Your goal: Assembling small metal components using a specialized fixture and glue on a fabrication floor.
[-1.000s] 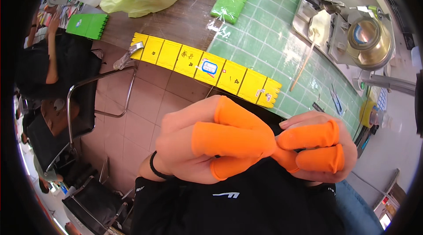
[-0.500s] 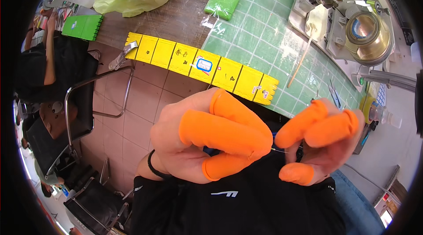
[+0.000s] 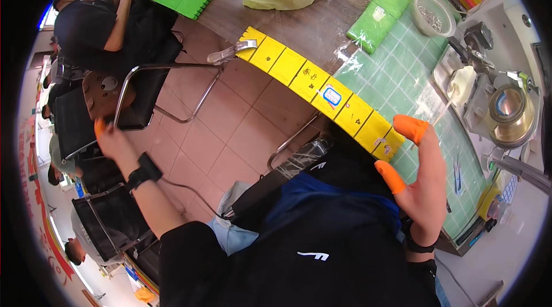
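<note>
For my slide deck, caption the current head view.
Left hand stretched out sideways; right hand open, its orange-capped fingers near the yellow strip along the edge of the worktable.

The wide fisheye rides on this person's head, facing steeply down past the black shirt (image 3: 259, 272); the right hand (image 3: 422, 180) shows nearer, the left hand (image 3: 115, 141) farther out; tabletop (image 3: 299, 28) fills ahead and right, tiled floor (image 3: 233, 128) the left.

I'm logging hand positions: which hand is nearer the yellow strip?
Right. The right hand is by the right end of the yellow strip, though contact is unclear. The left hand is well off to the left, past the strip's other end.
</note>
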Demonstrator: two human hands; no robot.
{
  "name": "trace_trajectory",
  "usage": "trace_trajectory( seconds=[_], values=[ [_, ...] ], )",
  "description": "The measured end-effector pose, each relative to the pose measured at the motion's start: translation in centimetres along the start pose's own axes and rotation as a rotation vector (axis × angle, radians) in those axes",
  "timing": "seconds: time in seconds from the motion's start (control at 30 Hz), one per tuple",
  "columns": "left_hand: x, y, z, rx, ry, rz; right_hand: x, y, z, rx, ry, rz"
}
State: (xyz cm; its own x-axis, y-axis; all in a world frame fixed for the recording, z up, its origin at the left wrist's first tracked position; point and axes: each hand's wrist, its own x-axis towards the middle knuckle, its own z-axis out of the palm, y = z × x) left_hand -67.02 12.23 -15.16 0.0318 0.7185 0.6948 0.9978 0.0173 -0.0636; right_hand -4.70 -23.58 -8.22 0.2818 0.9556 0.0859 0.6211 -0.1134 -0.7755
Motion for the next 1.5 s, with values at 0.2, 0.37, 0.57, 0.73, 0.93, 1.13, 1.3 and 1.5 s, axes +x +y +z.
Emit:
trace_trajectory(
  seconds=[0.2,0.37,0.57,0.73,0.93,1.13,1.3,1.5],
  values=[
    [-1.2,-12.7,-6.2,0.203,0.155,-0.320,0.3,0.3,1.6,-0.219,-0.209,0.068],
    [3.1,-3.3,-7.9,0.041,0.135,-0.110,0.6,0.3,2.8,-0.327,-0.156,0.099],
    [-1.2,25.5,-9.1,-0.782,0.081,0.317,0.3,0.9,3.9,-0.302,-0.089,0.125],
    [-7.2,34.6,-8.8,-1.080,-0.152,0.498,0.0,0.8,4.0,-0.275,-0.060,0.121],
    [-8.3,36.7,-7.7,-1.124,-0.210,0.298,0.5,1.1,3.7,-0.271,-0.074,0.135],
    [-8.4,37.5,-7.0,-1.100,-0.264,0.278,1.0,1.1,3.8,-0.257,-0.059,0.122],
    [-8.3,38.2,-7.0,-1.109,-0.298,0.198,1.2,1.2,3.5,-0.254,-0.073,0.128],
    [-7.6,38.2,-7.8,-1.075,-0.404,0.116,1.5,1.2,3.2,-0.234,-0.090,0.146]
  ],
)
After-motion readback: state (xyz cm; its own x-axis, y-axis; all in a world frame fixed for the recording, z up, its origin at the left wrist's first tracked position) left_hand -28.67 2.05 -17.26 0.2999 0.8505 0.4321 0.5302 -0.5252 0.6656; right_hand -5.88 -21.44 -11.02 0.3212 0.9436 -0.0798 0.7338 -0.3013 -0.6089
